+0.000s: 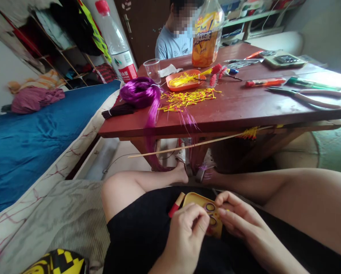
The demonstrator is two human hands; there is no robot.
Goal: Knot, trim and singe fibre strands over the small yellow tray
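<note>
Left hand [189, 224]: narrow, over yellow tray [195, 198]
Right hand [240, 217]: narrow, tray's right side — loads unclear
Tray step: we judge fine fingerwork
Next move: likely steady pinching

On the big amber drink bottle [206, 42] I read 冰红茶 in large characters. The red-capped bottle [113, 34] carries a red-and-white label [127, 65] whose print I can't make out. Dark rings mark my yellow tray [193, 198]; whether they're letters, I can't tell.

L hand [187, 228], fngrs curled, thumb nr index; R hand [239, 219] just beside, fngrs part-bent.
</note>
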